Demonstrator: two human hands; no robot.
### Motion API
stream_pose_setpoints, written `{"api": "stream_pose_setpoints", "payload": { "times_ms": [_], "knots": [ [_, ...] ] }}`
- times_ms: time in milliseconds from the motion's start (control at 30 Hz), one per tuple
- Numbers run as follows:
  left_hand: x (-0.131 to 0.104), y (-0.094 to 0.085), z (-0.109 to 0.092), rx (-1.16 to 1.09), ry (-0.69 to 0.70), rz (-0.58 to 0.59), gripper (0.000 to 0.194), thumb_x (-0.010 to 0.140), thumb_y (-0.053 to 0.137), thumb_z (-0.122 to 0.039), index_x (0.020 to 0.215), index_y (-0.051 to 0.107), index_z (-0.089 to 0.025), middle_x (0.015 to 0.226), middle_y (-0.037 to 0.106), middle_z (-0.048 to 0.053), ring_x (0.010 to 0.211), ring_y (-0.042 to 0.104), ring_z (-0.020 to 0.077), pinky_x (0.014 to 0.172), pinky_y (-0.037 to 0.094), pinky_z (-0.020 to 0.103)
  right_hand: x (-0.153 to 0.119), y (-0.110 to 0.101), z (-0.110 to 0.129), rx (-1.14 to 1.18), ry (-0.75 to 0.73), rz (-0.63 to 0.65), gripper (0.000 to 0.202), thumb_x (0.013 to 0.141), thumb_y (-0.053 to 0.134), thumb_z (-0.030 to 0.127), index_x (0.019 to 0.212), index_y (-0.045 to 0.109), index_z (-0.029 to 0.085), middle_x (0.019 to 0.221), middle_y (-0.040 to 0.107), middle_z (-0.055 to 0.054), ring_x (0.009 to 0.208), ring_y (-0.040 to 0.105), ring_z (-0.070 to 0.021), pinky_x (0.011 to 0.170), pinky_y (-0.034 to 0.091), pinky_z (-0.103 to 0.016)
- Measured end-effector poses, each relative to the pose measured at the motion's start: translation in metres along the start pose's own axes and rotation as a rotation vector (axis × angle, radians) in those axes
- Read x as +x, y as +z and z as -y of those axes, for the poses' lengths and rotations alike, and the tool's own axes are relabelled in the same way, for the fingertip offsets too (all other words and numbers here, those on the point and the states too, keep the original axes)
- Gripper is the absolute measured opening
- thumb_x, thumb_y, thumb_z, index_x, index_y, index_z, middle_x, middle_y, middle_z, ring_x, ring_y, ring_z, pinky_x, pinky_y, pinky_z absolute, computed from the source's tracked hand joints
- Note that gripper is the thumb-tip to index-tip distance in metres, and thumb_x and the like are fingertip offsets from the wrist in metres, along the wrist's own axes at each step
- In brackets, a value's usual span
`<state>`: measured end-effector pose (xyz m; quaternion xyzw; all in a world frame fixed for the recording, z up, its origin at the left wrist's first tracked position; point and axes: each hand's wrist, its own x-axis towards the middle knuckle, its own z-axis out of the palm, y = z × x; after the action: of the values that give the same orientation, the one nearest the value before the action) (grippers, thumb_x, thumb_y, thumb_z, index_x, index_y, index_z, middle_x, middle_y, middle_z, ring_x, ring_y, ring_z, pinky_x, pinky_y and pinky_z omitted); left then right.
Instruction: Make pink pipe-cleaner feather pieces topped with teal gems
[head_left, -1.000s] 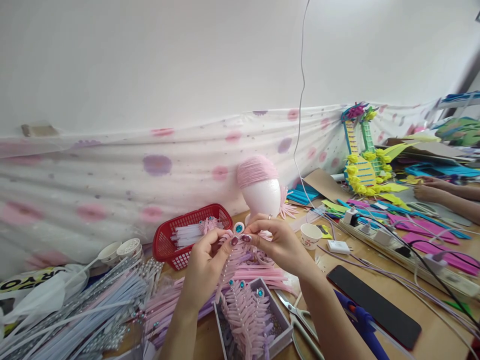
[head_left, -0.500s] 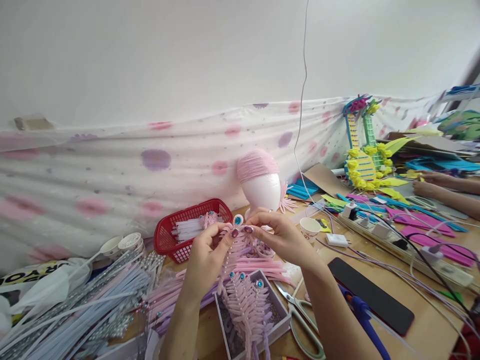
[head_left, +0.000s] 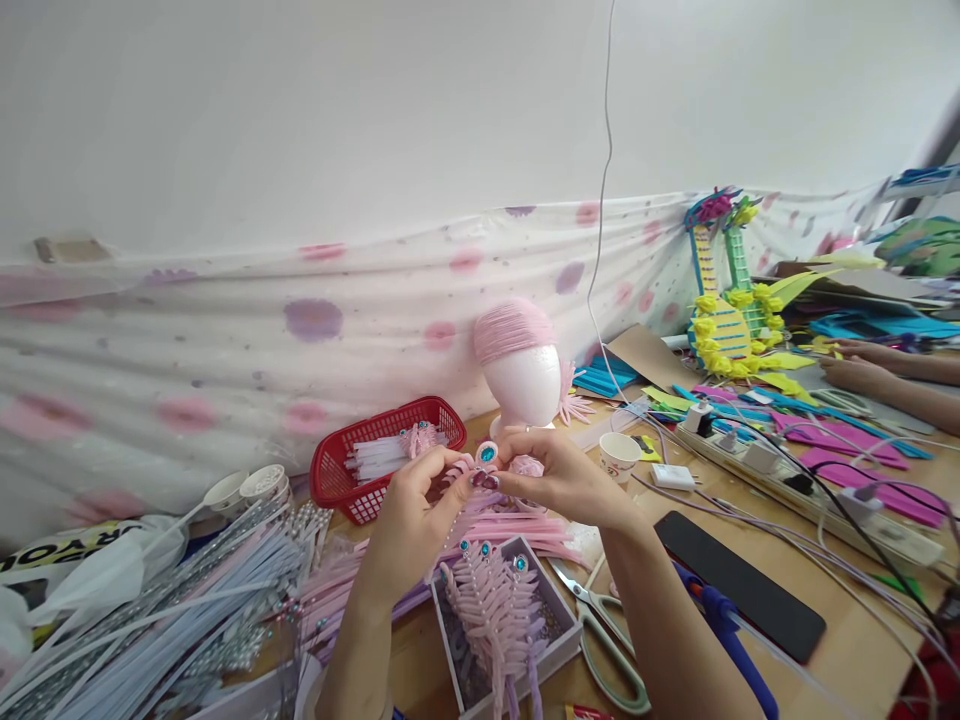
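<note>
My left hand (head_left: 411, 515) is closed, pinching a pink pipe-cleaner feather (head_left: 487, 456) topped by a round blue gem. Thumb to thumb with it, my right hand (head_left: 574, 482) pinches the same piece just below the gem. Fingers cover much of the feather, and a pearl strand hangs beneath the left one. Below both hands, similar pink pipe-cleaner feathers (head_left: 487, 605) with blue gems and pearl lines lie in a white box (head_left: 561, 655). Loose pink pipe cleaners (head_left: 517, 530) spread on the table behind that box.
A red basket (head_left: 330, 487) and a foam head (head_left: 529, 388) wrapped in pink stand behind. Scissors (head_left: 611, 650), a blue glue gun (head_left: 724, 625), a phone (head_left: 742, 580) and a power strip (head_left: 810, 490) with cables lie right. Silver-and-white pipe cleaners (head_left: 187, 610) cover the left. Another person's hands (head_left: 862, 375) are far right.
Both hands have shifted slightly; the gem top moved a little right and down. The fingertips have drawn together, and less of the feather shows below them.
</note>
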<state>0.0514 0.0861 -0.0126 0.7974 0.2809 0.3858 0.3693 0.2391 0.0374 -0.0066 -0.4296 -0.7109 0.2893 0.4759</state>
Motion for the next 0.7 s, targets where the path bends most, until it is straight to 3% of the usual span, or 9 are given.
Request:
{"api": "stream_pose_setpoints", "payload": {
  "times_ms": [167, 433, 700],
  "knots": [
    [0.0, 0.003, -0.001, 0.072, 0.013, -0.021, 0.021, 0.092, 0.052, -0.034, 0.093, 0.065, -0.018, 0.092, 0.069, 0.005, 0.086, 0.061, 0.0189, 0.075, 0.044, 0.025, 0.001, 0.001, -0.003, -0.038, -0.033, 0.057, 0.017, 0.089, 0.06, 0.031, 0.08, 0.062, 0.016, 0.077, 0.059, -0.001, 0.074, 0.055, -0.0145, 0.071, 0.045, -0.028],
    [0.0, 0.003, 0.002, 0.028, -0.078, -0.038, 0.03, 0.092, 0.049, -0.044, 0.102, 0.062, -0.018, 0.078, 0.063, 0.001, 0.073, 0.057, 0.0177, 0.064, 0.04, 0.025, 0.008, 0.012, -0.009, -0.094, -0.024, -0.177, 0.016, 0.087, 0.061, 0.028, 0.077, 0.065, 0.016, 0.076, 0.062, -0.002, 0.072, 0.057, -0.0148, 0.067, 0.043, -0.027],
    [0.002, 0.014, 0.007, -0.028, -0.046, -0.137, 0.025, 0.094, 0.047, -0.044, 0.091, 0.053, -0.02, 0.069, 0.048, -0.005, 0.059, 0.043, 0.0123, 0.057, 0.034, 0.023, 0.013, 0.026, -0.01, 0.229, 0.059, -0.348, 0.032, 0.08, 0.068, 0.045, 0.076, 0.065, 0.014, 0.069, 0.061, -0.001, 0.064, 0.054, -0.0125, 0.06, 0.043, -0.025]
  ]
}}
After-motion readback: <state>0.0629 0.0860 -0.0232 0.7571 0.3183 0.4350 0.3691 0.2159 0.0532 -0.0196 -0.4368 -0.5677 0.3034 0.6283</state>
